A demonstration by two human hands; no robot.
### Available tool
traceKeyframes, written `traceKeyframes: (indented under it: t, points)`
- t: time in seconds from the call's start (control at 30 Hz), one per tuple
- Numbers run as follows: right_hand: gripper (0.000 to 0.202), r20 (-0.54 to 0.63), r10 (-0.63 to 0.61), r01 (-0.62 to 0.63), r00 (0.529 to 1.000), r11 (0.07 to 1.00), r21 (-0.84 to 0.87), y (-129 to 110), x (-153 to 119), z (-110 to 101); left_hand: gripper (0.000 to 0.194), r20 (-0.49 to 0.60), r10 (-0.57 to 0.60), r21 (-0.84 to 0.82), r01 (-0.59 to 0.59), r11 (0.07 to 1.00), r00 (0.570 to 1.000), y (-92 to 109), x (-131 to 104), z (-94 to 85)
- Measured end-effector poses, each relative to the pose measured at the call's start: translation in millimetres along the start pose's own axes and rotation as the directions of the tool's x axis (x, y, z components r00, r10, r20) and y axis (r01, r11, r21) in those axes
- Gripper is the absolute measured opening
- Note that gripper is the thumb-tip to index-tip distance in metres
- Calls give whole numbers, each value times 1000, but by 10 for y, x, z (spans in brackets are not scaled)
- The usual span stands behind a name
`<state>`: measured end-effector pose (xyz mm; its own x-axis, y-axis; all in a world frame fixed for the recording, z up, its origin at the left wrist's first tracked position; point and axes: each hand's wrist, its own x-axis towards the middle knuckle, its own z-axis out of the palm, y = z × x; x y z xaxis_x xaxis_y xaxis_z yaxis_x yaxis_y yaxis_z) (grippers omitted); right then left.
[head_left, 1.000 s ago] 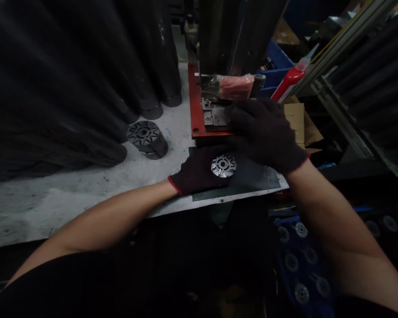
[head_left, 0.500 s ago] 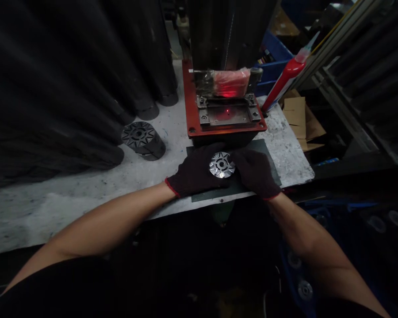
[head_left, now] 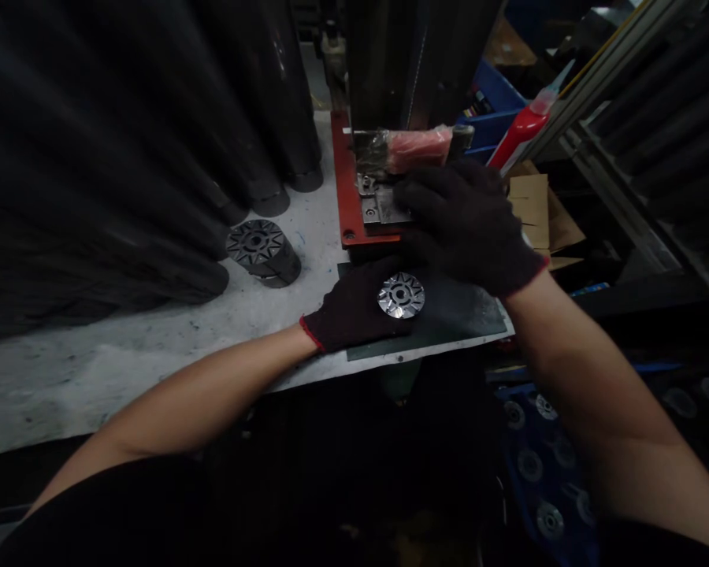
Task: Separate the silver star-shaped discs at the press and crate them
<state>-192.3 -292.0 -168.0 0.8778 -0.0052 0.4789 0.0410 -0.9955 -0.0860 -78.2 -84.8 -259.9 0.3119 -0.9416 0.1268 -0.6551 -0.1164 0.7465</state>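
My left hand (head_left: 363,307), in a dark glove with a red cuff, is closed round the left side of a shiny round metal part (head_left: 401,295) with a star-like pattern, over a dark green mat (head_left: 461,311). Raised above the front of the red-based machine (head_left: 343,189), my right hand (head_left: 464,220), gloved the same way, hides the right half of its metal fixture (head_left: 381,206). Its fingers reach left and look spread; I see nothing in them. A dark cylindrical stack (head_left: 263,252) with the same star pattern on top stands left of the mat.
A red bottle (head_left: 523,134) with a pointed nozzle stands right of the machine, near a cardboard box (head_left: 532,209) and a blue bin (head_left: 493,106). Large dark cylinders (head_left: 272,118) line the back left. At the lower right, a blue tray (head_left: 523,504) holds several round parts.
My right hand has left the metal part and moved up over the machine's fixture. The red light there no longer shows. My left hand still holds the part.
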Motion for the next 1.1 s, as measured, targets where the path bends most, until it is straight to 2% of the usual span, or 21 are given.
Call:
traceKeyframes:
  t: [0.07, 0.13, 0.2, 0.23, 0.3, 0.33, 0.4, 0.47, 0.7, 0.77, 0.8, 0.9, 1.0, 1.1]
  points:
    - [45, 63, -72, 72, 995, 997, -8, 129, 108, 18, 106, -4, -35, 11, 35, 999, 999, 20, -6, -11]
    - [41, -7, -56, 56, 998, 998, 27, 101, 19, 68, 112, -1, -26, 4, 26, 1000, 1000, 30, -2, -2]
    - [38, -141, 135, -112, 981, 981, 158, -65, -225, 146, 117, -20, -7, 1, 7, 1000, 1000, 24, 6, 24]
    - [38, -156, 270, -225, 950, 940, 257, -170, -374, 197, 116, -28, -4, 8, 4, 1000, 1000, 18, 10, 39]
    - [39, -41, 477, -421, 878, 810, 408, -362, -655, 316, 109, -47, -10, 40, 11, 999, 999, 7, 15, 62]
    - [39, 29, 524, -481, 852, 758, 440, -433, -764, 379, 106, -50, -13, 58, 16, 998, 999, 5, 15, 68]
    - [39, 101, 553, -533, 827, 716, 451, -511, -898, 490, 105, -36, -18, 95, 22, 995, 999, 13, 14, 66]
    - [39, 110, 563, -546, 819, 706, 451, -521, -940, 553, 105, -23, -39, 121, 42, 992, 999, 34, 12, 49]
    - [40, 201, 549, -577, 811, 693, 433, -421, -866, 529, 103, 9, -41, 117, 40, 992, 999, 57, 6, 7]
    - [39, 204, 524, -558, 827, 720, 412, -397, -852, 523, 103, 12, -45, 116, 43, 992, 999, 40, 11, 16]
    - [38, 201, 486, -524, 851, 756, 392, -391, -851, 512, 105, 9, -43, 113, 42, 993, 999, 30, 15, 24]
    - [34, 224, 238, -295, 945, 917, 269, -386, -866, 391, 109, -19, -39, 93, 40, 995, 999, -1, 29, 46]
    - [29, 266, 28, -76, 964, 982, 171, -338, -827, 155, 105, -8, -19, 30, 19, 999, 1000, -22, 31, 36]
    - [38, 130, -40, 20, 991, 988, 150, -156, -584, -39, 104, 25, 44, -45, -43, 998, 999, -20, 12, -6]
